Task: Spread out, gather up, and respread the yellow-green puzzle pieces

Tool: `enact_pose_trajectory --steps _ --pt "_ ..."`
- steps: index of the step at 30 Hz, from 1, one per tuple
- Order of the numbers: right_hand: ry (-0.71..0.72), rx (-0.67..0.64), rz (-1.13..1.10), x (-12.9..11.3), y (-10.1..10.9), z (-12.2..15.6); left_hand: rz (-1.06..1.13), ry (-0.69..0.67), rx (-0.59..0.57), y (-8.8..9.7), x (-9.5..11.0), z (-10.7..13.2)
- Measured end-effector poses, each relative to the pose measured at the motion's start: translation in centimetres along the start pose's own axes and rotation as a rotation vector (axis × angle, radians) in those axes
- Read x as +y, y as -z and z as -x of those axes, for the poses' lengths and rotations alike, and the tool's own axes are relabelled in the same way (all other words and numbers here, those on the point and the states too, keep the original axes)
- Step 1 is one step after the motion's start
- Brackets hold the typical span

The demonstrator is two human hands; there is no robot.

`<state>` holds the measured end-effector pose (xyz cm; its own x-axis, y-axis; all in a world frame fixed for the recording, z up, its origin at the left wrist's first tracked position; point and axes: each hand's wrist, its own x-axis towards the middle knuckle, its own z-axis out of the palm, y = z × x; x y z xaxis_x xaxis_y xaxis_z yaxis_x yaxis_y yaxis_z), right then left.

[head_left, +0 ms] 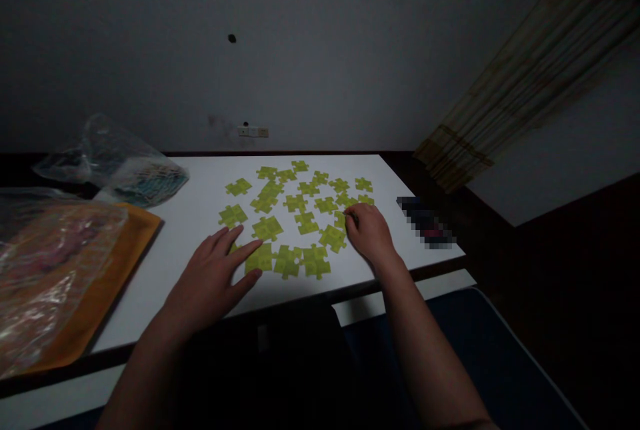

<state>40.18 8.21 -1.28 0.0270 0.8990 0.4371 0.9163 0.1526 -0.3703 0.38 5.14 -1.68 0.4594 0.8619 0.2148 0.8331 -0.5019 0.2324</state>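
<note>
Many yellow-green jigsaw puzzle pieces [267,228] lie spread over the white table [190,217], some touching or overlapping. My left hand [210,273] rests at the near left of the spread. Its fingers are apart, with the tips beside a puzzle piece [259,258] in the near row. At the right side of the spread, my right hand [371,231] has its fingers curled in a pinch on a puzzle piece [340,220], which the hand partly hides. Just left of those fingers lies another piece [333,238].
On the left, a clear plastic bag [65,250] lies over an orange-brown envelope [143,220]. Behind it sits another clear bag [145,180] with teal contents. A pixelated dark object [427,223] is at the right edge. A wall socket [253,131] and curtain [480,123] are beyond.
</note>
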Motion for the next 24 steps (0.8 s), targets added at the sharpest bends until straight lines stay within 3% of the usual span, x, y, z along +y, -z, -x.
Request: enact_pose_trajectory --steps 6,10,13,15,18,24 --pt "0.040 -0.023 0.110 -0.3 0.0 0.6 -0.015 0.000 0.009 -0.3 0.1 0.0" --pt "0.010 0.106 0.072 -0.4 0.4 0.5 -0.026 0.000 0.017 -0.5 0.0 -0.1" --pt "0.071 0.184 -0.018 -0.6 1.3 0.9 -0.006 0.006 0.021 -0.3 -0.1 0.0" --pt "0.167 0.121 -0.074 -1.4 2.1 1.8 0.003 0.015 0.043 -0.1 0.2 0.0" --pt "0.248 -0.078 -0.074 -3.8 2.6 4.0 -0.024 0.027 0.079 -0.2 1.8 -0.5" --pt "0.139 -0.315 0.063 -9.0 0.6 7.4 -0.063 -0.078 0.018 -2.2 8.1 -3.0"
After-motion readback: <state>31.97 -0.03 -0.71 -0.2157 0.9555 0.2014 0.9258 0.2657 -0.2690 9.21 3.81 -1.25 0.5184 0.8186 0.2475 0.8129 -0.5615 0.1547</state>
